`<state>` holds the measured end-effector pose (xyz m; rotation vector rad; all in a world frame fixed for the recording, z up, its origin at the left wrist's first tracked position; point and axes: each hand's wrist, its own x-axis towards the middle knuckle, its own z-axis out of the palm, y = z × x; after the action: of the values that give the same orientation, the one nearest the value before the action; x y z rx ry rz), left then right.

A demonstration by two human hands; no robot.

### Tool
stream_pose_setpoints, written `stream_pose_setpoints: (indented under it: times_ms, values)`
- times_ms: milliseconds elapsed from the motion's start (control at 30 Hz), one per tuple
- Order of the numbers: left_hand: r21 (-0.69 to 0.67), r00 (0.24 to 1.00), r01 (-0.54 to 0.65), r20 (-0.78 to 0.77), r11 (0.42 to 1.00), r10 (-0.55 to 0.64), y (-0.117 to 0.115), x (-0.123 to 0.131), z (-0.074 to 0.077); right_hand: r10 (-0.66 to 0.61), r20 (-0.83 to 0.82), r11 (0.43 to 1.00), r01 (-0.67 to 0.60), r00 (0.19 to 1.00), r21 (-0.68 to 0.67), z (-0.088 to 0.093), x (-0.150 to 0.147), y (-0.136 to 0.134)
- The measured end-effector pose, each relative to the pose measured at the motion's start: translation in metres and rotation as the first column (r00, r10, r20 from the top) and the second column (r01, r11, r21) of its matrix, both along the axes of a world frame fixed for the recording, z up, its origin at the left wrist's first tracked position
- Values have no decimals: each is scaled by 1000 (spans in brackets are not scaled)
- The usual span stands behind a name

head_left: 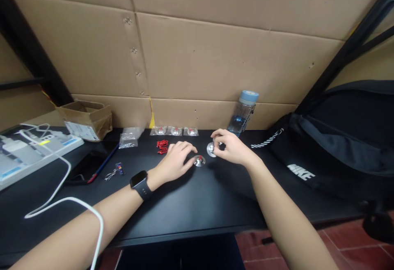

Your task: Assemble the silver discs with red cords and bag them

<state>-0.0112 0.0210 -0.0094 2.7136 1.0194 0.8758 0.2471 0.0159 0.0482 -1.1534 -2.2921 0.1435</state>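
Pinched by its edge between the thumb and fingers of my right hand (227, 146) is a shiny round metal disc (211, 149), tilted just above the black table. To its left, another silver disc (199, 161) with a raised middle and a red piece on top lies on the table. My left hand (175, 161) reaches to this second disc, fingers apart and thumb tip at its left edge; whether they touch I cannot tell. Red cords (162, 147) lie bunched behind my left hand. Against the cardboard stand several similar discs in clear bags (175, 131).
A water bottle (243, 113) stands behind my right hand, and a black backpack (332, 155) fills the right side. On the left are clear plastic bags (129, 137), a small cardboard box (88, 118), a phone (92, 163), a keychain (115, 171), a power strip (61, 149) and a white cable (69, 199).
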Motion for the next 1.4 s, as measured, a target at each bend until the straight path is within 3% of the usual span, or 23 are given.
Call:
stream_pose_setpoints:
  times_ms: [133,400,933,1267,1400]
  values:
    - [-67,990,114,-82,991,-119,-3,5,-6,46,59,993,-39,997,-114,3,12,1]
    - [-85,982,145,-108,986,-154,-2,7,-4,131,124,974,-105,984,-198,-12,14,14]
    - [-24,998,8,-55,1000,-10,2,5,-7,42,213,951,26,976,-308,-20,11,14]
    - [102,991,-73,-107,992,84,6,3,-9,48,219,956,19,975,-294,-23,18,20]
    - [170,985,-65,-146,983,90,8,-2,-7,1,235,955,69,972,-290,-23,22,20]
